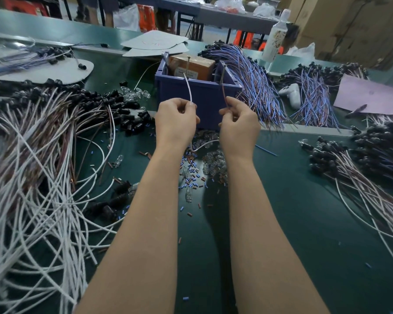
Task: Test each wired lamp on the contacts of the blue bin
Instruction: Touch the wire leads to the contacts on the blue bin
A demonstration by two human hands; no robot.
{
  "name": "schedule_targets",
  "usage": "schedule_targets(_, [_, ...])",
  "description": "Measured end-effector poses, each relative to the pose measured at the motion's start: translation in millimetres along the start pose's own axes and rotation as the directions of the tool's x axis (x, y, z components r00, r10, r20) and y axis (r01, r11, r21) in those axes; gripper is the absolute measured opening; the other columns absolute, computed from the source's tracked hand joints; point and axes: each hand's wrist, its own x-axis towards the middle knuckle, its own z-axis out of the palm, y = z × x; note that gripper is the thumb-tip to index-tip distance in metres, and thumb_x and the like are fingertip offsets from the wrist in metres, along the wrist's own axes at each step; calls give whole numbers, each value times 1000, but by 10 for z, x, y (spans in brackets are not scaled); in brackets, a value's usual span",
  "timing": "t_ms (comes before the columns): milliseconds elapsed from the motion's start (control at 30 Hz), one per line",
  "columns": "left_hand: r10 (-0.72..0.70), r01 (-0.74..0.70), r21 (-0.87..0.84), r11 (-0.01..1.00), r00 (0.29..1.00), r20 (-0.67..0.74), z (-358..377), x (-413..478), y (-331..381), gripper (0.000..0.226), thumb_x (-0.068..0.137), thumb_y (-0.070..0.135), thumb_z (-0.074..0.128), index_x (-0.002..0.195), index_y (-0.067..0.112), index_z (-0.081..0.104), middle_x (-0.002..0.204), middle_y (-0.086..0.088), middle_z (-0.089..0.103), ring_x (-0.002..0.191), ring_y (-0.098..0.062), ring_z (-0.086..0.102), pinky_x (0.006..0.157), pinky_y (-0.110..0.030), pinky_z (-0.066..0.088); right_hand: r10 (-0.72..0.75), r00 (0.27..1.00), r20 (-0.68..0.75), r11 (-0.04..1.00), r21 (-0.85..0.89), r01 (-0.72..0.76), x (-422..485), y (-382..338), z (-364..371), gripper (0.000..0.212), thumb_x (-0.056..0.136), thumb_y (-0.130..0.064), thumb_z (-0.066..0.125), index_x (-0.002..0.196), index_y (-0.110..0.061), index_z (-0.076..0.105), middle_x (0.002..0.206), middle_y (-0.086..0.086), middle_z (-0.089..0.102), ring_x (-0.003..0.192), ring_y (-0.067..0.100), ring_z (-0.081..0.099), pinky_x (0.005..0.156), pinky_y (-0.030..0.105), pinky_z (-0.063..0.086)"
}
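Note:
The blue bin (204,96) stands in the middle of the green table, with a brown box (192,65) inside and upright metal contacts (188,58) on its rim. My left hand (176,120) pinches a white wire (188,87) whose tip reaches up to the left contact. My right hand (238,124) pinches a brown wire (224,91) that rises to the right contact (222,72). Both hands hover just in front of the bin. The lamp on these wires hangs hidden below my hands.
A big tangle of white and brown wired lamps (39,168) fills the left. Blue-wired bundles (256,87) lie right of the bin, more wired lamps (359,168) at far right. Loose glass bulbs and wire snippets (204,171) litter the table under my wrists. A white bottle (275,36) stands behind.

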Motion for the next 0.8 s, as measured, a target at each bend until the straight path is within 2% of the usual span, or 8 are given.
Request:
schedule_targets(233, [6,-6,-1,1000,1000,11,0,-10,-3,17,95,17,50,89,12,66,58,9,57,60,-2,54,61,-15,42,-9,1000,-1,1000,-14,9,-6,-12,2,36,92,0,43,123,-9,62,93,2,68,90,22,64,88,34,49])
schedule_targets(400, [13,-14,9,1000,999,31,4,-27,13,17,95,18,51,87,14,65,58,9,58,64,-7,57,68,-20,46,-20,1000,-5,1000,-12,20,-2,-8,0,36,93,-1,43,123,-8,62,97,5,70,88,19,62,88,35,49])
schedule_targets(667, [8,-9,16,1000,999,48,4,-29,2,16,96,18,51,89,15,65,60,9,59,66,-6,58,67,-18,46,-22,1000,7,1000,-8,22,0,-11,4,35,93,-1,43,122,-8,62,97,5,69,89,20,63,86,34,50])
schedule_targets(733, [-5,4,17,1000,999,35,2,-41,17,15,95,18,50,92,14,65,67,7,61,73,-9,60,73,-22,48,-6,1000,-1,1000,6,6,5,-1,11,34,93,-1,42,120,-8,62,94,4,68,86,19,62,85,34,50])
schedule_targets(800, [-5,6,33,999,999,-41,-4,-52,39,16,95,15,51,104,11,63,89,2,64,87,-13,60,81,-23,47,53,997,-49,997,58,-50,13,7,-1,30,91,0,43,111,-10,63,90,3,68,81,18,60,83,37,51])
